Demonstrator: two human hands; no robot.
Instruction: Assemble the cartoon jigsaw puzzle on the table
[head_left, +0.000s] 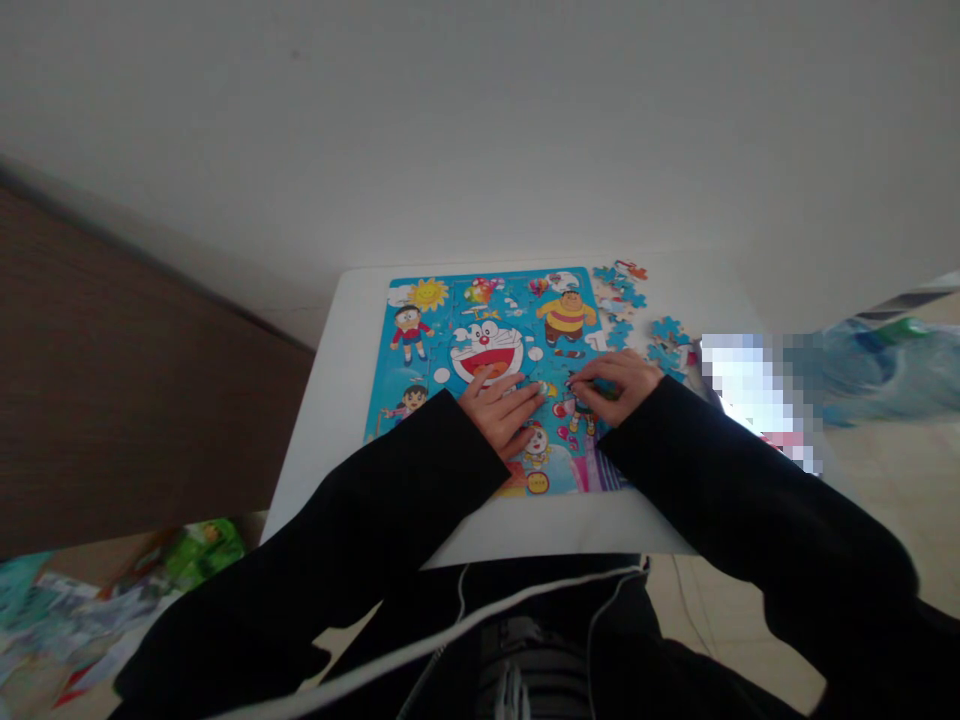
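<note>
A blue cartoon jigsaw puzzle lies flat on a white table, with a big white-faced character in its middle and smaller figures around it. My left hand rests palm down across the lower middle of the picture, its fingers spread. On the right part of the picture, my right hand has thumb and fingertips pinched together on a puzzle piece, low against the puzzle. The fingers cover most of that piece. Loose puzzle pieces sit just beyond the puzzle's right edge, near my right hand.
The white table stands against a pale wall. At its right edge is a bright, blurred-out device. A brown panel rises at left. Bags and papers lie on the floor. A white cord crosses before my body.
</note>
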